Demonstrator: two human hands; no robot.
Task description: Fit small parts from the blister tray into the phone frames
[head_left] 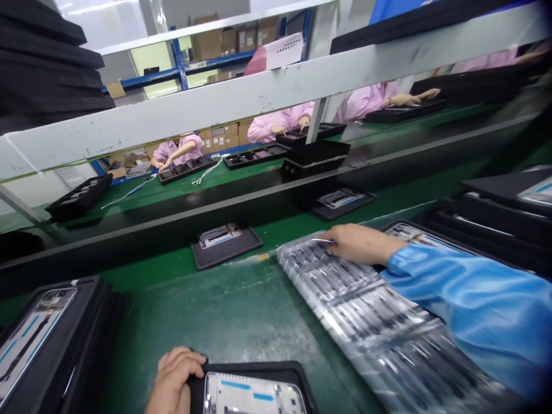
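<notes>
My left hand [175,379] grips the left edge of a black holder [250,368] at the bottom of the view; a phone frame [254,395] with blue stickers lies in it. My right hand [357,241], in a blue sleeve, reaches forward over a clear plastic tray of small parts [345,293] and pinches a thin silvery piece [322,240] at the tray's far end. Whether the piece is lifted off the tray I cannot tell.
On the green belt [215,305] ride two more black holders with phone frames [224,241] [342,201]. Stacked black trays stand at left [47,333] and right [495,213]. Across the line, people in pink sleeves [276,123] work at black trays. A white rail [259,92] crosses overhead.
</notes>
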